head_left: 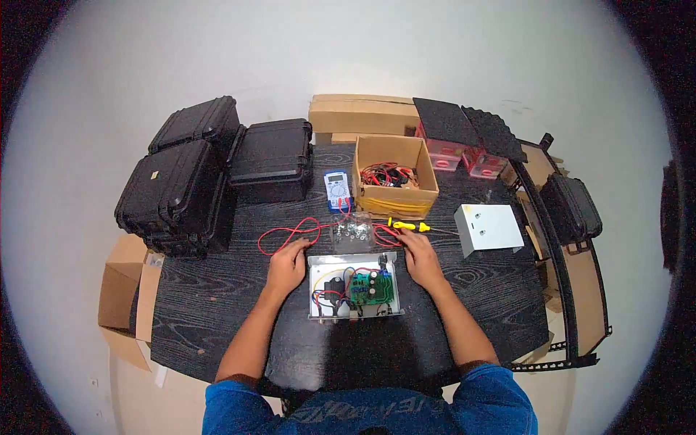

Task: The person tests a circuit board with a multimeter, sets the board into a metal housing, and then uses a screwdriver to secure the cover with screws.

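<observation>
An open metal enclosure (316, 290) lies between my hands, with a green circuit board (371, 288), a black component and coloured wires inside. My left hand (290, 262) rests on the table at its left, fingers extended beside a looped red test lead (270, 246). At its right, my right hand (420, 255) lies with fingers extended close to the red lead and a yellow-handled screwdriver (409, 226); neither hand visibly holds anything. Just beyond the enclosure sits a clear container (351, 233) of small metal parts. A digital multimeter (338, 190) stands behind it.
A cardboard box (395, 206) of cables stands at the back centre. Black hard cases (177, 188) crowd the left side. A white metal cover (489, 227) sits at right, near red-and-clear drawers (444, 152) and a black-framed rack (554, 268).
</observation>
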Demonstrator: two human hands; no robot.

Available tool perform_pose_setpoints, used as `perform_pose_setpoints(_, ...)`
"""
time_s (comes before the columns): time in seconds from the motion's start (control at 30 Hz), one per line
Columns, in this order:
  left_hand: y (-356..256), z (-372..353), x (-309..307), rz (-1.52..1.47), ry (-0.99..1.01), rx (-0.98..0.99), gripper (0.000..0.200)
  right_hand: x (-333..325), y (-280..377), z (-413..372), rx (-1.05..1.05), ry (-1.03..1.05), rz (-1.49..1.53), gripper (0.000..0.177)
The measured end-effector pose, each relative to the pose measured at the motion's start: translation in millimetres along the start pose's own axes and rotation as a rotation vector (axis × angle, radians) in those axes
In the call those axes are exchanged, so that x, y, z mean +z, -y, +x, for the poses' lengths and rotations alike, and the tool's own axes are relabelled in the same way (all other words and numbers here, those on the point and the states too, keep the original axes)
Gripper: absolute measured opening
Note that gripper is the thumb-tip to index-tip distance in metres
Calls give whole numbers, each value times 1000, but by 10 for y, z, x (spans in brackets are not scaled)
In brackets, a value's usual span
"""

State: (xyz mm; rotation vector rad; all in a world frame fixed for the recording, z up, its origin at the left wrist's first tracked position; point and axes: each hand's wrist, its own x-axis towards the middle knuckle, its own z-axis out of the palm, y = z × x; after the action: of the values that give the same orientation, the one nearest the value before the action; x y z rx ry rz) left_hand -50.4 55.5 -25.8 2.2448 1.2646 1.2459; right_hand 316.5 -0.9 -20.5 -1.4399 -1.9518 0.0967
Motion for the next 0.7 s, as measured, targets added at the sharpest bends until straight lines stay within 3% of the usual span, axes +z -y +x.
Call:
perform_pose_setpoints(0.17, -107, -30, 16, -304, 4, -93, 21, -25, 34, -31, 30, -17, 68, 35)
perform_pose_setpoints(0.27, -97, -77, 29, -237, 152, -77, 20, -44, 72, -24, 4, -58, 59, 33)
perform_pose_setpoints(0.37, -205, -71, 44, -180, 141, -59, 19, -99, 110, -37, -80, -41, 93, 31)
perform_pose_setpoints(0.5, -184, -66, 63, -185, 121, -45, 16, -77, 209, -102, -44, 25, 211, 27)
perform_pose_setpoints(0.7, -211, -66, 65, -184, 137, -39, 16, -34, 208, -135, -8, -46, 259, 21)
